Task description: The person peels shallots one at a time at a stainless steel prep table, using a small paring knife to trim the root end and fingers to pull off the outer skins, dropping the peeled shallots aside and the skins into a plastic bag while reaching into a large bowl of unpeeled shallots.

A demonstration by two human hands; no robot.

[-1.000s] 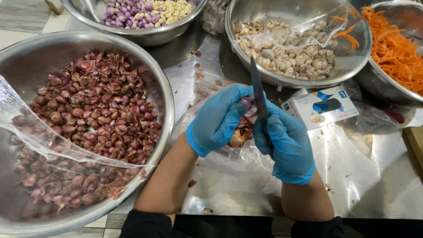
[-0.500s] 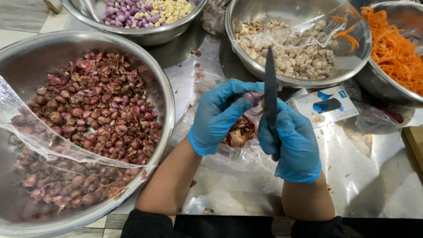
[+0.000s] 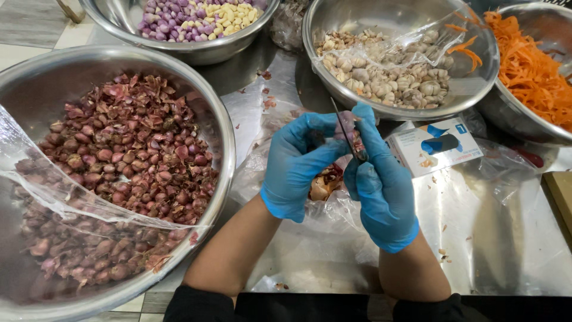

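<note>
Both my hands wear blue gloves and meet over a clear plastic sheet. My left hand (image 3: pixel 298 164) pinches a small purple shallot (image 3: pixel 347 124) at its fingertips. My right hand (image 3: pixel 381 179) grips a thin dark knife (image 3: pixel 345 128), blade pointing up and away, its edge against the shallot. A small heap of brown peels (image 3: pixel 325 182) lies on the plastic under my hands. At the left, a large steel bowl (image 3: pixel 223 125) holds many unpeeled red shallots (image 3: pixel 125 161) under a loose plastic sheet.
A steel bowl of peeled purple shallots and pale garlic cloves (image 3: pixel 196 18) stands at the back. Another steel bowl (image 3: pixel 482 77) holds garlic bulbs, and one with shredded carrot (image 3: pixel 530 71) sits at the right. A small white and blue box (image 3: pixel 432 146) lies by my right hand.
The knife has turned from flat-on to edge-on and swung left onto the shallot. My left hand's fingers have closed in on the shallot at the blade.
</note>
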